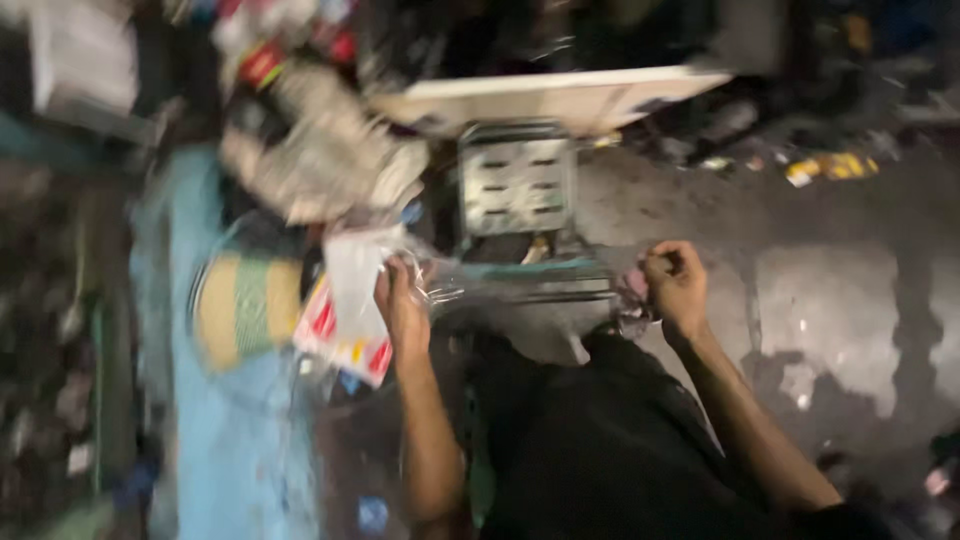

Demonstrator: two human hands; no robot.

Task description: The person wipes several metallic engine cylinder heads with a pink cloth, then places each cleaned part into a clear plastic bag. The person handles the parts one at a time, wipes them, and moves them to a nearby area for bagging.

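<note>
The frame is blurred by motion. My left hand (pixel 400 305) grips a clear plastic bag (pixel 440 275) beside a white, red and yellow packet (pixel 345 325). My right hand (pixel 675 280) is closed around the far end of a long shiny metal piece (pixel 540 285) that runs between the two hands. Just beyond it stands a grey metal box with slots (pixel 517 180). Dark cloth (pixel 590 440) lies under my forearms.
A white board (pixel 560 95) lies behind the slotted box. A pile of pale rags and bottles (pixel 320 140) sits at the upper left, a striped round mat (pixel 245 300) and a blue sheet (pixel 230 440) at the left. Grey concrete floor (pixel 840 300) with litter spreads right.
</note>
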